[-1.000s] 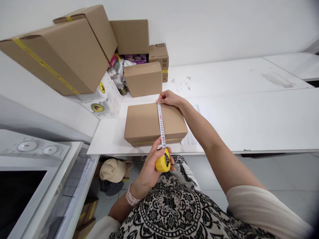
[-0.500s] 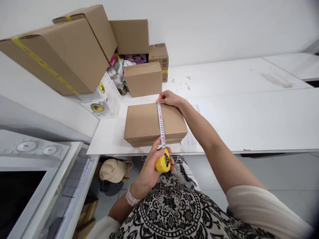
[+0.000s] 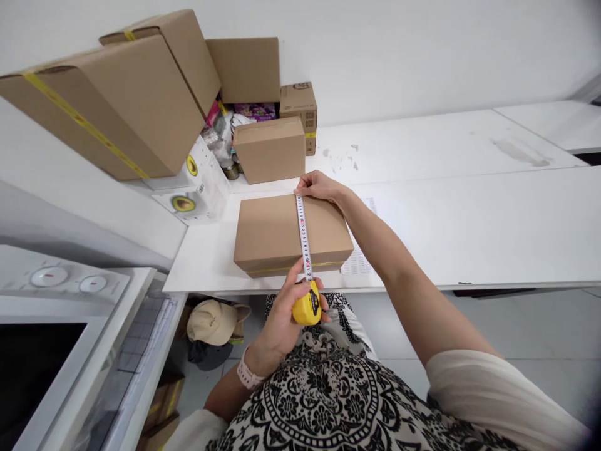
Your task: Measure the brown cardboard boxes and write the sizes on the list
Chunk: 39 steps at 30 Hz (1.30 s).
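Note:
A closed brown cardboard box (image 3: 272, 233) lies on the white table (image 3: 469, 219) near its front edge. A white measuring tape blade (image 3: 303, 235) runs across the box top from back to front. My right hand (image 3: 319, 186) pinches the tape's end against the box's far edge. My left hand (image 3: 282, 316) grips the yellow tape measure case (image 3: 307, 307) just below the box's near edge, thumb along the blade.
Several cardboard boxes (image 3: 117, 94) are stacked at the back left, with a smaller box (image 3: 270, 149) and white avocado-printed cartons (image 3: 192, 185) beside them. A printed sheet (image 3: 359, 260) lies right of the box. A beige cap (image 3: 213, 321) rests under the table. A white appliance (image 3: 61, 313) stands at left.

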{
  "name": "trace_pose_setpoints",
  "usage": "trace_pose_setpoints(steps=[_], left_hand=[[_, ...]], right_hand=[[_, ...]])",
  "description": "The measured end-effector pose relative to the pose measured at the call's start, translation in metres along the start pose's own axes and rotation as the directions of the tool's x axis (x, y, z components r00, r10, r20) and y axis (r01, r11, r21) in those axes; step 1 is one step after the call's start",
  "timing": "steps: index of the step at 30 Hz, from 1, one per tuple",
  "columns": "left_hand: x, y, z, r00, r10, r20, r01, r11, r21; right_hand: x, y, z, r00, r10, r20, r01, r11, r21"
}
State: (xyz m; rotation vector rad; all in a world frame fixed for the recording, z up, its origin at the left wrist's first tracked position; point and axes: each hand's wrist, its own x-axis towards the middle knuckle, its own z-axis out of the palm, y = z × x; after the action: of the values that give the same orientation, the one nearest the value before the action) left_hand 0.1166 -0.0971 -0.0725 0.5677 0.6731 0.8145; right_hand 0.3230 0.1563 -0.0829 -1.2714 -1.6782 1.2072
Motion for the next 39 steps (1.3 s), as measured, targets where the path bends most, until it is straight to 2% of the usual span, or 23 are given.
trace_pose_setpoints(steps=[7,11,15,18,20,23,27,29,31,34,35,36,37,38,39], left_hand=[[0.001,0.002,0.0,1.0,0.002,-0.015,-0.001,1.0,0.014],[0.001,0.004,-0.006,0.999,0.019,-0.037,-0.017,0.998,0.056],[0.002,0.004,-0.017,0.999,0.036,-0.02,-0.033,0.992,0.122],[0.002,0.0,-0.025,1.0,-0.003,-0.018,0.006,0.985,0.175],[0.0,-0.004,-0.028,1.0,-0.001,-0.009,0.003,0.979,0.204],[-0.007,-0.012,-0.032,0.999,0.038,0.011,-0.04,0.965,0.261],[-0.02,-0.014,-0.039,0.985,0.168,-0.038,-0.14,0.908,0.396],[-0.027,-0.009,-0.046,0.95,0.3,-0.09,-0.232,0.866,0.442],[-0.035,-0.001,-0.055,0.873,0.461,-0.161,-0.348,0.819,0.457],[-0.044,0.012,-0.078,0.682,0.662,-0.312,-0.486,0.728,0.483],[-0.045,0.015,-0.087,0.623,0.695,-0.36,-0.505,0.708,0.493],[-0.044,0.017,-0.097,0.582,0.706,-0.403,-0.51,0.703,0.495],[-0.042,0.018,-0.106,0.562,0.7,-0.439,-0.504,0.712,0.489],[-0.039,0.018,-0.115,0.563,0.681,-0.469,-0.489,0.731,0.475],[-0.034,0.016,-0.123,0.581,0.65,-0.49,-0.467,0.759,0.453]], right_hand=[[0.0,-0.005,-0.002,0.999,-0.009,-0.031,0.01,0.998,0.058],[-0.015,-0.03,-0.017,0.982,-0.169,-0.082,0.179,0.974,0.138],[-0.064,-0.071,-0.027,0.922,-0.353,-0.159,0.375,0.917,0.136],[-0.111,-0.096,-0.019,0.892,-0.424,-0.156,0.443,0.888,0.121],[-0.137,-0.103,-0.01,0.889,-0.42,-0.182,0.442,0.892,0.098],[-0.163,-0.106,0.001,0.901,-0.353,-0.25,0.375,0.926,0.044],[-0.186,-0.106,0.007,0.926,-0.255,-0.28,0.266,0.964,0.002],[-0.198,-0.104,0.008,0.91,-0.258,-0.324,0.271,0.963,-0.006],[-0.21,-0.091,0.011,0.861,-0.274,-0.429,0.299,0.954,-0.01],[-0.226,-0.046,0.02,0.744,-0.206,-0.635,0.26,0.965,-0.008],[-0.231,-0.025,0.025,0.715,-0.155,-0.682,0.208,0.978,-0.003],[-0.234,-0.004,0.031,0.702,-0.101,-0.705,0.146,0.989,0.003],[-0.237,0.018,0.038,0.724,-0.048,-0.689,0.081,0.997,0.015],[-0.239,0.038,0.046,0.757,0.004,-0.654,0.025,0.999,0.034],[-0.241,0.055,0.055,0.783,0.047,-0.621,-0.018,0.998,0.054]])
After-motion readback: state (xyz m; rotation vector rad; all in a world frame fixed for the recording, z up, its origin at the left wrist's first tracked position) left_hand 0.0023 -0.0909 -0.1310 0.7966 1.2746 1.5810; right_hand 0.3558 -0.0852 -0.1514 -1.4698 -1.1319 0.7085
